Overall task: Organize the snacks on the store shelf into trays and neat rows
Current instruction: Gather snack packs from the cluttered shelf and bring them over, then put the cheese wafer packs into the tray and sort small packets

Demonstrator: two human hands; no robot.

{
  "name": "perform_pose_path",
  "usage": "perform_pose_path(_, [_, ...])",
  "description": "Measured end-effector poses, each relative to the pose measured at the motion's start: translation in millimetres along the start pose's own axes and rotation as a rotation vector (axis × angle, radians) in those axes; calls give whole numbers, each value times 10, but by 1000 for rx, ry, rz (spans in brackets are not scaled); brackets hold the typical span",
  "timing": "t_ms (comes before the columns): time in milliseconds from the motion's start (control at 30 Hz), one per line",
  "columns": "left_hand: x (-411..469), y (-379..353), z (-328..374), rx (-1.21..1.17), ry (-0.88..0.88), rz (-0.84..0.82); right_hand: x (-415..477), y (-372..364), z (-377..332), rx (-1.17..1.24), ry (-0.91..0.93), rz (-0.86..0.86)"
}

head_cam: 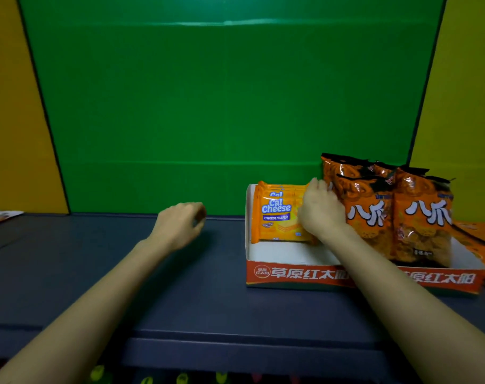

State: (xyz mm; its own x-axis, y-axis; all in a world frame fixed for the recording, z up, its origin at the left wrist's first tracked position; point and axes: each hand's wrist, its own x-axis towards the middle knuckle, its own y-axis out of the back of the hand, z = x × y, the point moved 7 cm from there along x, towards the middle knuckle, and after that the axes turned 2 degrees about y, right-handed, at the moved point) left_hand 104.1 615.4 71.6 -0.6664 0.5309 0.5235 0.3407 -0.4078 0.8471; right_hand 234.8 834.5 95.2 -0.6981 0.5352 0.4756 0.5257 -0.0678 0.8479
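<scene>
A white cardboard tray (288,275) with a red printed front stands on the dark shelf at the right. In its left part several yellow Cal Cheese wafer packs (274,217) stand upright in a row. To their right stand several orange snack bags (418,217). My right hand (320,212) rests between the two groups, fingers against the right edge of the wafer packs; whether it grips them I cannot tell. My left hand (179,224) hovers over the bare shelf left of the tray, fingers loosely curled, holding nothing.
The dark blue shelf (152,273) has a green back panel (208,106) and yellow side walls. A flat snack pack (0,216) lies at the far left edge. More orange packaging (482,239) lies right of the tray.
</scene>
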Motion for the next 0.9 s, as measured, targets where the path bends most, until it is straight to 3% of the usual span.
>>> perform_pose_path(67, [-92, 43, -106, 53, 16, -16, -17, 150, -249, -92, 130, 43])
perform_pose_path(133, [-191, 113, -250, 88, 41, -16, -56, 237, -589, -31, 257, 38])
perform_pose_path(400, [-847, 659, -1265, 223, 214, 2, -497, -170, -2218, 163, 596, -212])
perform_pose_path(733, [-2167, 1547, -3096, 380, 455, -41, -1485, -640, -4292, 256, 862, -357])
perform_pose_path(900, [-2755, 1964, -3902, 412, 539, -31, -1893, -727, -5213, 314, 898, -378])
